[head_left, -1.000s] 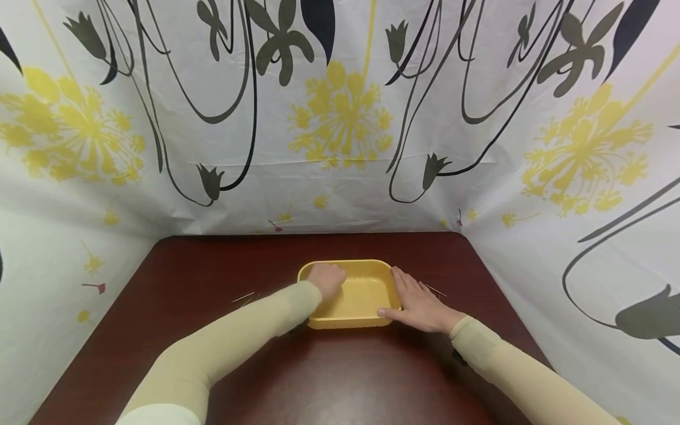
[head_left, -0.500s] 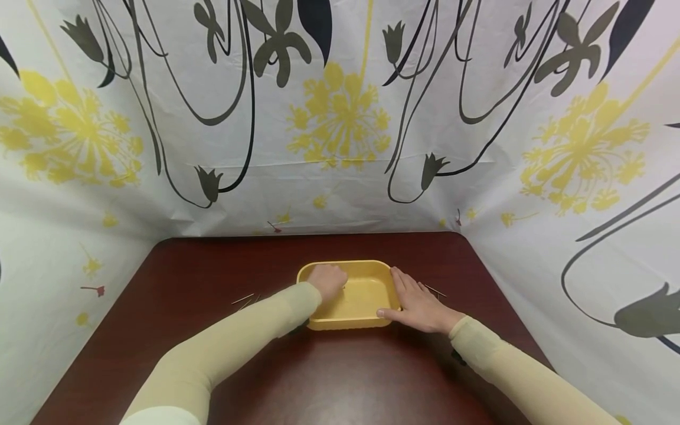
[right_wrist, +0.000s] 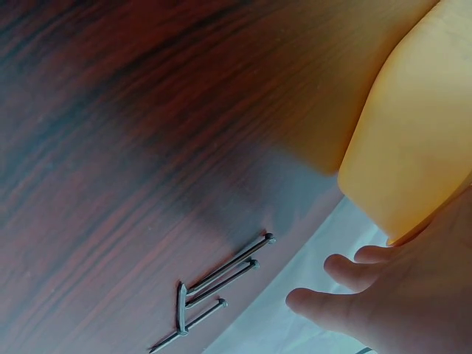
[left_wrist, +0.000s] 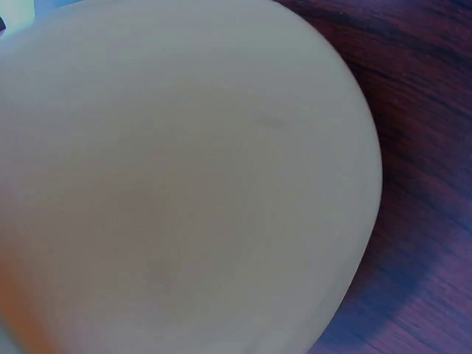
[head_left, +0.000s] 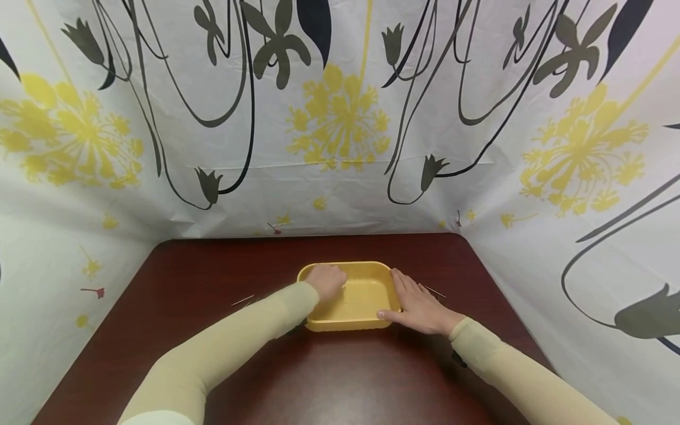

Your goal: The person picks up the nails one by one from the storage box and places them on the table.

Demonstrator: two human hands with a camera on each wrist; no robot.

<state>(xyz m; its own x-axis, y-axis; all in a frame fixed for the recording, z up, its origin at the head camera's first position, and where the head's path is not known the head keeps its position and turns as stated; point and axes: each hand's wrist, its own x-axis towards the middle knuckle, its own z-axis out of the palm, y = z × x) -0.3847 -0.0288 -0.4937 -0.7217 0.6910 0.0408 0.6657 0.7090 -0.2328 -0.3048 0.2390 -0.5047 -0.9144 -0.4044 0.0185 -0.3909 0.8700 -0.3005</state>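
A shallow yellow tray [head_left: 366, 298] stands on the dark red table. My left hand [head_left: 326, 281] reaches into its left part with fingers curled down. A tiny dark speck shows by that hand's fingers, too small to identify; the fingertips are hidden, so I cannot tell whether they hold anything. On the tray's right side lies my right hand [head_left: 417, 304], fingers extended along the rim and thumb across the front corner. The right wrist view shows that hand [right_wrist: 398, 295] beside the tray's outer wall [right_wrist: 413, 140]. A pale sleeve [left_wrist: 192, 177] fills most of the left wrist view.
Several metal nails [right_wrist: 228, 267] lie on the table right of the tray. More thin nail-like pieces [head_left: 243, 300] lie left of it, partly behind the left sleeve. A patterned cloth [head_left: 340, 195] hangs behind and beside the table [head_left: 329, 378].
The small dark speck by the left fingers was not visible one second ago. The left hand has shifted only slightly within the tray. My right hand keeps its place on the rim.
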